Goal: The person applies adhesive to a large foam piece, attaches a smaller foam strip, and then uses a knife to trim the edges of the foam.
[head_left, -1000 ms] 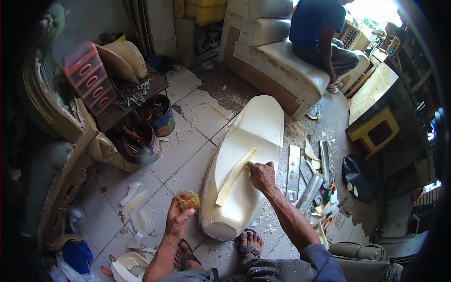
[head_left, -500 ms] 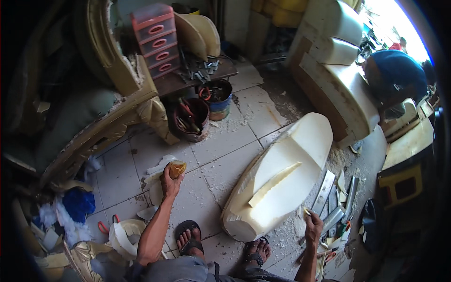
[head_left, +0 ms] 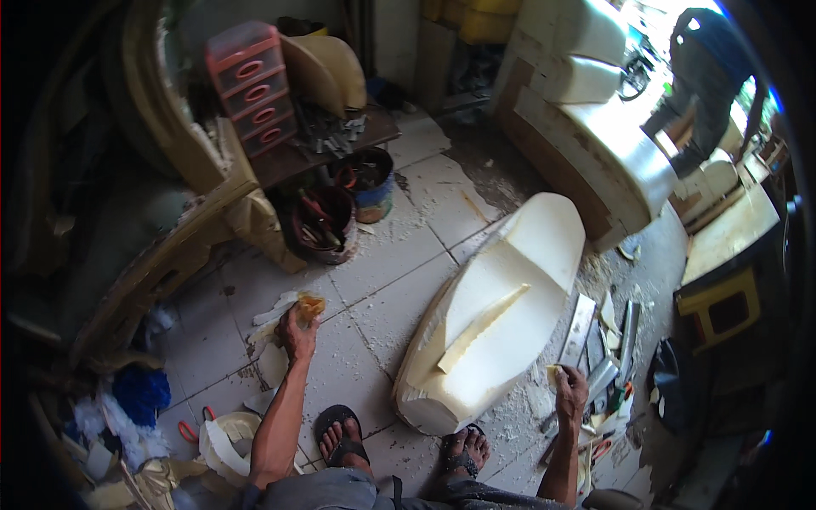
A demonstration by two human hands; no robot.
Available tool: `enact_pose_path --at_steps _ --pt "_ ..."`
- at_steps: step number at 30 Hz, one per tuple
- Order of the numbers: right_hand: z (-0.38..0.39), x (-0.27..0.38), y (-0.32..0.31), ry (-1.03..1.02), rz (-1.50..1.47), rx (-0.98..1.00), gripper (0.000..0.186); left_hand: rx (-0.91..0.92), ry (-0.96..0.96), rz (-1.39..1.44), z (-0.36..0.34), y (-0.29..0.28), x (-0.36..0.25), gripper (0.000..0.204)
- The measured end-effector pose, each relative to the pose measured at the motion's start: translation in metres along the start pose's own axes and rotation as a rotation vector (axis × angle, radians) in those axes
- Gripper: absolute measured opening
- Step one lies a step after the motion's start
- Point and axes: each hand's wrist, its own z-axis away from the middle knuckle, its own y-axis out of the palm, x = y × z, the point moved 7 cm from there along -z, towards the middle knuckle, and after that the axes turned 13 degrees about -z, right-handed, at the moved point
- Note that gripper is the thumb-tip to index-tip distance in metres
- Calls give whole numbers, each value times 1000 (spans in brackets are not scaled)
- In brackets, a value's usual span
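My left hand is closed around a small amber-orange lump, perhaps a wrapped glue-like mass; its exact kind is unclear. At the right, my right hand pinches a small pale yellow piece, too small to name. Between my hands a long cream foam seat pad, shaped like a motorcycle seat, lies on the tiled floor. A loose narrow strip of yellowish foam rests lengthwise on top of it. Neither hand touches the pad.
Metal strips and tools lie right of the pad. Two tool buckets stand by a low bench with a pink drawer unit. A white tub is near my left forearm. Another person stands by large padded furniture.
The view has shifted slightly. The other person has risen from bending to a more upright stance. My hands keep their holds, and the foam strip still lies on the pad.
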Motion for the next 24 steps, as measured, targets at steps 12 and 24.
enact_pose_path --at_steps 12,24 --pt "41 -32 -64 24 97 -208 29 -208 157 -510 9 -4 -4 49" --pt "90 11 -97 -81 341 -159 35 39 215 -91 109 -14 -69 41"
